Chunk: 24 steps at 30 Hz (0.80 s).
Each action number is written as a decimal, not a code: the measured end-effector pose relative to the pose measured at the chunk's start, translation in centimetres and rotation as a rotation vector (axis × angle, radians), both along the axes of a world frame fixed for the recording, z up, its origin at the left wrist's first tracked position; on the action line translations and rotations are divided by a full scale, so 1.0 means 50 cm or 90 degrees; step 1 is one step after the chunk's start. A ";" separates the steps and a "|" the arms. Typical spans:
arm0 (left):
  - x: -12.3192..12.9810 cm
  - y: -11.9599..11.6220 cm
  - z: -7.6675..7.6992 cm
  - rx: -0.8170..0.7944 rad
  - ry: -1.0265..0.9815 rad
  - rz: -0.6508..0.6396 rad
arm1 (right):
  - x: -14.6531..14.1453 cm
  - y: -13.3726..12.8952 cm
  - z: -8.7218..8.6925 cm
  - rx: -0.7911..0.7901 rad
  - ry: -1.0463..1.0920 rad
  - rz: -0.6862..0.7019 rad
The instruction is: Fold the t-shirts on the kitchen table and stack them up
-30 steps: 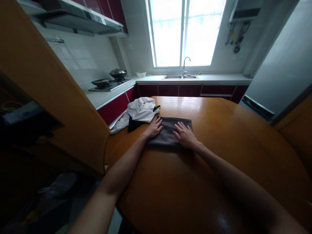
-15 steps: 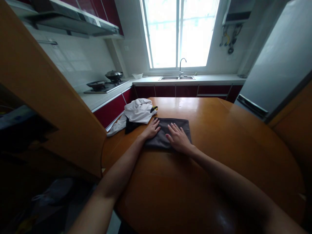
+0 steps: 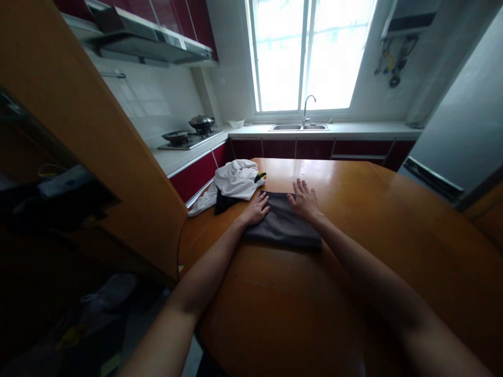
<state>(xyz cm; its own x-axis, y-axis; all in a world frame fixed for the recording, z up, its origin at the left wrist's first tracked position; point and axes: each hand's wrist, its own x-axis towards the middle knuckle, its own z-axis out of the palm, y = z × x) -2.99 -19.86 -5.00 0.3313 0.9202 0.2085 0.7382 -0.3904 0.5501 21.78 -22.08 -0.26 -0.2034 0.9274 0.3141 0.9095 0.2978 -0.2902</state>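
Observation:
A dark grey folded cloth (image 3: pixel 285 228) lies flat on the brown wooden table (image 3: pixel 393 235). On its left edge rests my left hand (image 3: pixel 256 209), palm down with the fingers spread. My right hand (image 3: pixel 304 201) lies flat over the far right part of the cloth, fingers apart and tips reaching past its far edge. Neither hand grips anything. Just beyond my left hand is a loose pile of clothes with a white garment (image 3: pixel 238 179) on top and black cloth (image 3: pixel 225 201) beneath it.
A wooden panel (image 3: pixel 129 173) rises at the table's left side. Behind the table are a counter with a sink (image 3: pixel 298 127), and a stove (image 3: pixel 190 140) with a lidded pan (image 3: pixel 201 122). A fridge (image 3: pixel 456 115) stands at the right.
My right hand has moved away from me over the cloth, toward its far edge. The camera view has turned slightly left. My left hand stays on the cloth's left side.

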 end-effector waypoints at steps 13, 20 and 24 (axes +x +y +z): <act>0.114 0.016 0.048 0.065 0.164 -0.085 | -0.016 0.018 -0.058 -0.028 -0.066 0.081; 0.092 0.054 0.053 0.000 0.146 -0.119 | -0.008 0.014 -0.050 -0.076 -0.039 0.096; 0.046 0.070 0.064 0.056 0.058 -0.005 | 0.016 0.014 -0.051 -0.001 0.031 0.042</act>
